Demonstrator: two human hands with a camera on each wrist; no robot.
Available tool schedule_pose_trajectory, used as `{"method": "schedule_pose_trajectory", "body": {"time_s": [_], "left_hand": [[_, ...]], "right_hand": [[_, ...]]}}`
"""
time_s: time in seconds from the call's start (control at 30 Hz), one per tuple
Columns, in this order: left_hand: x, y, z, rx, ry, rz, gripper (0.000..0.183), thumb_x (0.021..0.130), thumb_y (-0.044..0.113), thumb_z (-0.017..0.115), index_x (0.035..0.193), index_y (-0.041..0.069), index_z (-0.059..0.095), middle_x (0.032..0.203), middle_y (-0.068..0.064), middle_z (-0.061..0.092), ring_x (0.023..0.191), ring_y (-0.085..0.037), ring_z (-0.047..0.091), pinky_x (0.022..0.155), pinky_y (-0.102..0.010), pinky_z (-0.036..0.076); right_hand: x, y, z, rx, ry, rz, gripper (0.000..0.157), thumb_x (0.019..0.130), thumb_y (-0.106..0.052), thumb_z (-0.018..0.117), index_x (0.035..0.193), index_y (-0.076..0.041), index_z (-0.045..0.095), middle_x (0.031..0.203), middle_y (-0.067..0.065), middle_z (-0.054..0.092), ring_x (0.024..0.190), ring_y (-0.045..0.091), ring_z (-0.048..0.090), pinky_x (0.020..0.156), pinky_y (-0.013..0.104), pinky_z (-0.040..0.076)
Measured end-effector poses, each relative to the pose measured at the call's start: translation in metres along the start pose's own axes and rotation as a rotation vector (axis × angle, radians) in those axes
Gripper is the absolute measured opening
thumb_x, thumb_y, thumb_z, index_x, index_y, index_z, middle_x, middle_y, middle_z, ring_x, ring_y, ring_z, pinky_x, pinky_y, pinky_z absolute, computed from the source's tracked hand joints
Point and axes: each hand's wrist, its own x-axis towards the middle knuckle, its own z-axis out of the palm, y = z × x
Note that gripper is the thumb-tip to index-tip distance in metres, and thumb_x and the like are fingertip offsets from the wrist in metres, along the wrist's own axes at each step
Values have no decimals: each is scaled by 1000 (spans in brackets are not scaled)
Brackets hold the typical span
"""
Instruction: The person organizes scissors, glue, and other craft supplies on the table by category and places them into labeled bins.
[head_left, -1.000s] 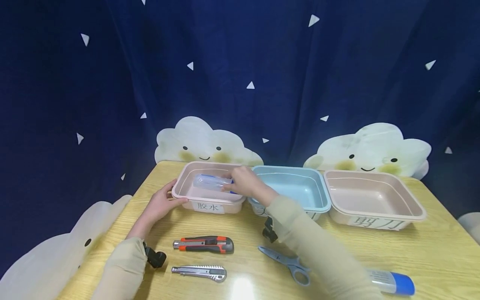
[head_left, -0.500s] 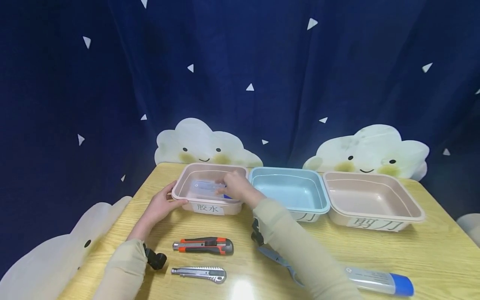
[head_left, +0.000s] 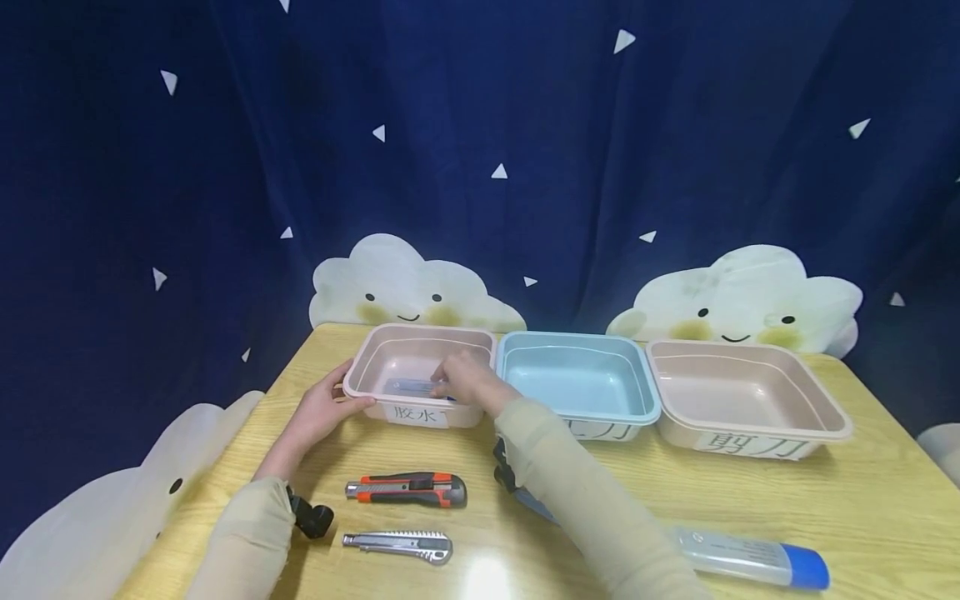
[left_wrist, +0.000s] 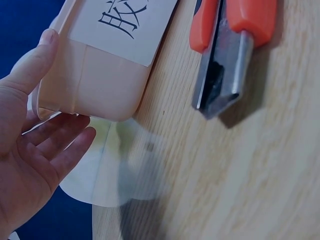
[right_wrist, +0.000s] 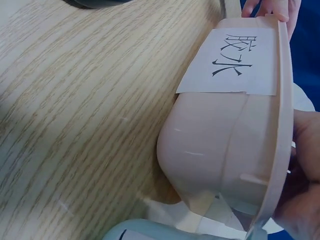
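My left hand [head_left: 318, 412] holds the left end of a pink bin [head_left: 360, 392] with a paper label [head_left: 416, 416]. In the left wrist view the thumb [left_wrist: 45, 42] lies against the bin's rim and the other fingers [left_wrist: 65, 140] are at its end wall. Inside that bin my right hand [head_left: 467, 379] grips a clear glue bottle [head_left: 408, 387] near its blue cap end, low by the floor. The bin's front wall hides part of the bottle. In the right wrist view the fingers are mostly behind the rim [right_wrist: 284, 125].
A blue bin [head_left: 577, 375] and another pink bin [head_left: 750, 387] stand in a row to the right. On the wooden table lie an orange-black utility knife [head_left: 408, 489], a silver utility knife [head_left: 401, 545] and another glue bottle [head_left: 742, 557]. Scissors [head_left: 536, 506] show partly under my right sleeve.
My right hand has moved left and down into the pink bin, and the glue bottle has gone from tilted above the floor to low inside. The left hand has stayed put.
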Motion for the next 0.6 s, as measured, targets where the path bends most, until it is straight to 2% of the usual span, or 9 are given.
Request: {"method": "schedule_pose_trajectory", "body": {"time_s": [0.2, 0.43, 0.6], "left_hand": [[1, 0, 1, -5, -1, -1, 87, 66, 46, 66, 135, 16, 23, 126, -12, 40, 103, -28, 48, 84, -45, 37], [0, 2, 2, -7, 0, -2, 86, 66, 45, 66, 135, 18, 23, 127, -11, 40, 104, -28, 47, 85, -45, 36], [0, 2, 2, -5, 5, -6, 85, 67, 44, 66, 135, 18, 24, 127, -11, 40, 104, -28, 47, 85, -46, 36]], "right_hand": [[1, 4, 3, -9, -1, 3, 25, 73, -27, 65, 96, -17, 66, 95, -2, 63, 94, 15, 53, 86, 27, 37], [2, 4, 4, -4, -17, 10, 20, 74, -18, 65, 94, -16, 67, 95, -2, 63, 96, 15, 53, 87, 26, 38], [2, 5, 5, 26, -33, 32, 21, 72, -5, 63, 89, -15, 68, 93, -1, 64, 95, 15, 55, 85, 25, 40]]}}
